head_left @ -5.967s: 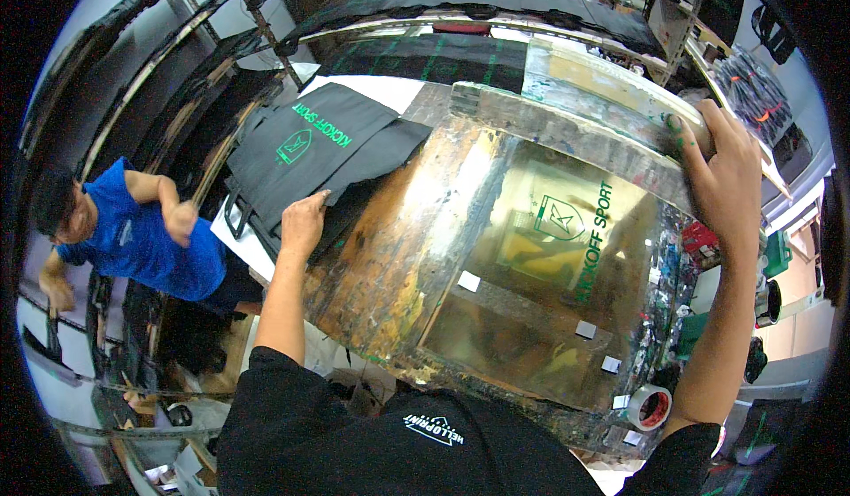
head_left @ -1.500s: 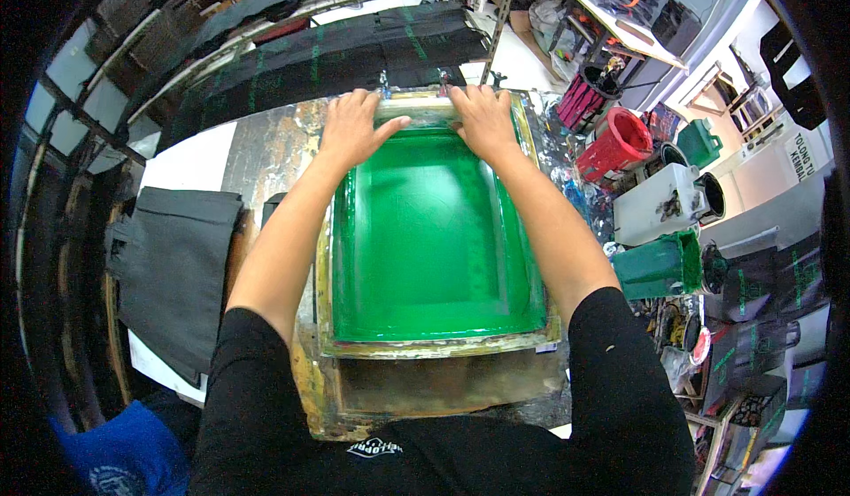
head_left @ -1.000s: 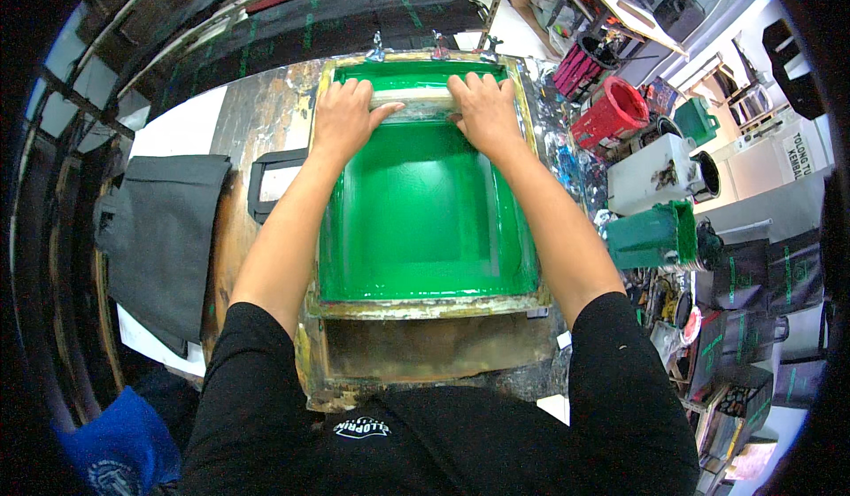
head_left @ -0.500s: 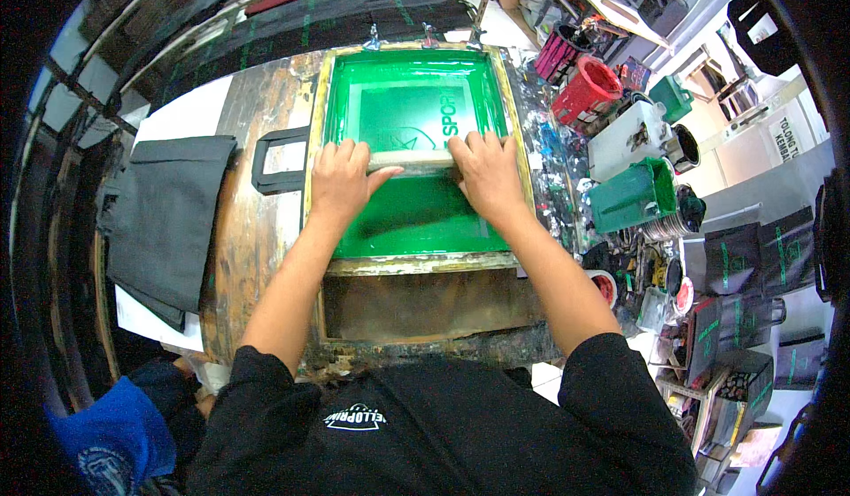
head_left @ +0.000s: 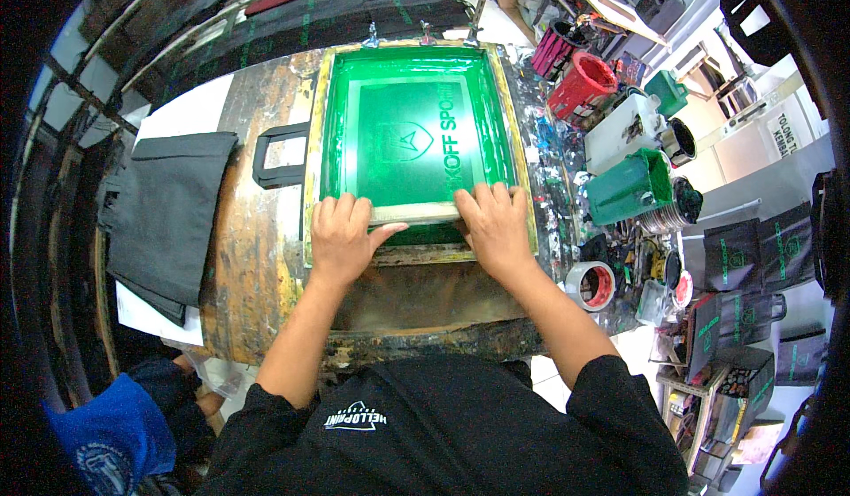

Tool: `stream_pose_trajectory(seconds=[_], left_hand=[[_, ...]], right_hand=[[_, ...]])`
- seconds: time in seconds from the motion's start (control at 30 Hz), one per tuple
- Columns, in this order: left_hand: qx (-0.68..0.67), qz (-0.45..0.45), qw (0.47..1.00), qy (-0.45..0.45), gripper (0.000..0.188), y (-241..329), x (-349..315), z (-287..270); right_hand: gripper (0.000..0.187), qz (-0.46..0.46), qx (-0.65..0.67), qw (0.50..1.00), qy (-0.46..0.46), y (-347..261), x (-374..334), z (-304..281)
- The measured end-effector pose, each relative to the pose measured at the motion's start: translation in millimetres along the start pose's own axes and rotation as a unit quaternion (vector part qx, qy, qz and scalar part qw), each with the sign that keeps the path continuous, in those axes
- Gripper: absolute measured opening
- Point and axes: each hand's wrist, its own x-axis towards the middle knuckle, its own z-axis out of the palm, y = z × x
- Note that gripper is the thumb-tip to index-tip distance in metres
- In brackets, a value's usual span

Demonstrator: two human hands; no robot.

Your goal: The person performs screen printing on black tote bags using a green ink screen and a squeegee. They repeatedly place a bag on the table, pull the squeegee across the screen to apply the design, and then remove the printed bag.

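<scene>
A screen printing frame (head_left: 312, 155) with yellowed wooden edges lies on the worktable, its mesh coated in green ink (head_left: 354, 124). A shield emblem and lettering show through the mesh. Across the near part of the screen lies a squeegee (head_left: 414, 214) with a pale wooden handle. My left hand (head_left: 343, 238) grips its left end, thumb stretched along the handle. My right hand (head_left: 496, 230) is closed over the right end. The blade is hidden under the handle. From beneath the frame's left side sticks out the black handle of a fabric bag (head_left: 268, 158).
Folded black bags (head_left: 168, 222) are stacked at the left. Hinge clamps (head_left: 372, 36) stand at the frame's far edge. Along the right are a red bucket (head_left: 580, 84), a green container (head_left: 630, 186) and a tape roll (head_left: 591, 285). A person in blue (head_left: 119, 434) is at the lower left.
Both hands have drawn the squeegee toward me, from the middle of the screen to its near end. More of the emblem and lettering is now uncovered.
</scene>
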Motion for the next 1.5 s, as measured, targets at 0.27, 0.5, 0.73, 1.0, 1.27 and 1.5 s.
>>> stream_pose_trajectory(seconds=[0.27, 0.5, 0.73, 1.0, 1.27, 1.5], left_hand=[[-0.068, -0.042, 0.997, -0.012, 0.101, -17.1, -55.5, -20.1], [0.018, -0.245, 0.961, -0.124, 0.104, -50.6, -100.6, -18.2], [-0.017, -0.287, 0.958, 0.004, 0.098, -53.6, -124.4, -11.6], [-0.359, -0.314, 0.854, 0.209, 0.075, -22.3, 2.5, -69.3], [-0.232, -0.327, 0.915, 0.041, 0.091, -60.2, 33.3, -34.9], [0.074, -0.365, 0.915, -0.156, 0.099, -63.0, -40.4, 35.8]], right_hand=[[0.051, 0.029, 0.045, 0.998, -0.023, -14.6, -28.4, -4.3], [0.061, 0.031, 0.095, 0.995, -0.015, -21.1, -39.1, -2.1], [0.056, 0.027, 0.067, 0.997, -0.009, -14.7, -14.0, -37.0], [0.055, -0.014, -0.017, 0.978, 0.209, 19.0, 72.5, -109.7], [0.061, -0.019, 0.006, 0.984, 0.176, 50.6, 171.2, -179.7], [0.068, 0.012, 0.079, 0.979, 0.188, 57.4, 200.3, -198.1]])
